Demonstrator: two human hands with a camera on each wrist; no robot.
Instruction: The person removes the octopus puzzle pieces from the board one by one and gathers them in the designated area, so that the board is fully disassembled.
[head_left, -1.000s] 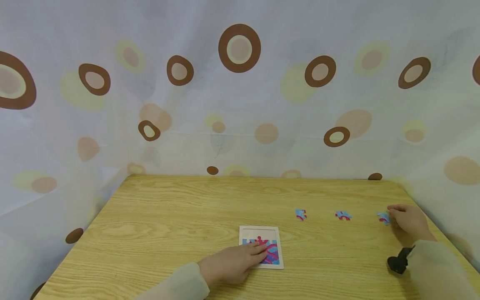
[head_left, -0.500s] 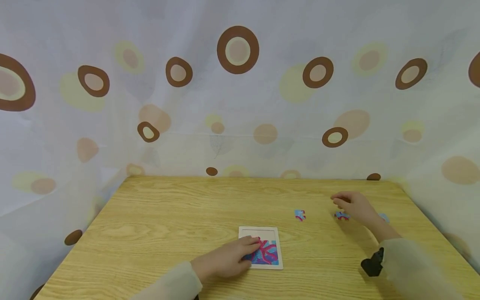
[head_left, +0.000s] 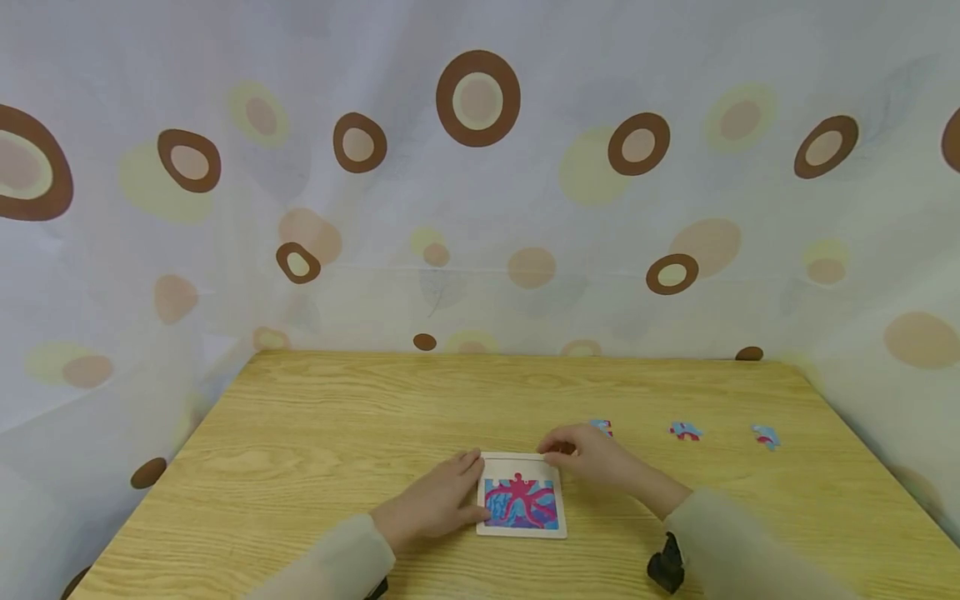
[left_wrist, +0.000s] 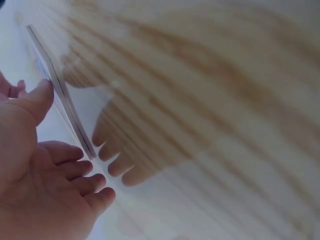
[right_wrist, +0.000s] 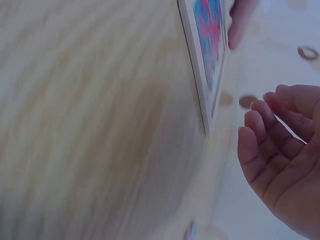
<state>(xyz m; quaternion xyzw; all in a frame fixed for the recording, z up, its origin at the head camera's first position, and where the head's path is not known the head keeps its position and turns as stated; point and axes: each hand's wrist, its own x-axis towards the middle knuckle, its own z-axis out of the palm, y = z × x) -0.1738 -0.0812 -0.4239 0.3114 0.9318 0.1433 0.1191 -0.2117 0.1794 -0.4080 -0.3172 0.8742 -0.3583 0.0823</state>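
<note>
A white-framed jigsaw tray (head_left: 522, 534) lies on the table, showing a pink octopus on blue in its lower part and a bare strip at the top. At its left side rests my left hand (head_left: 437, 497), thumb on the frame and fingers stretched along the edge; the left wrist view shows the thumb (left_wrist: 42, 100) touching the rim. By the tray's upper right corner is my right hand (head_left: 596, 458), fingers loosely bent. The right wrist view shows nothing between the fingers (right_wrist: 260, 145), which stand apart from the tray.
Three blue and pink puzzle pieces lie in a row to the right: one (head_left: 602, 425) partly behind my right hand, one in the middle (head_left: 686, 431), one farthest right (head_left: 766, 437). A patterned curtain (head_left: 480, 208) closes off the wood-grain table (head_left: 360, 408) at the back and sides.
My right hand has swept left from the farthest piece to the tray's corner. My left hand has slid off the octopus picture to the tray's left edge. The pieces stayed put.
</note>
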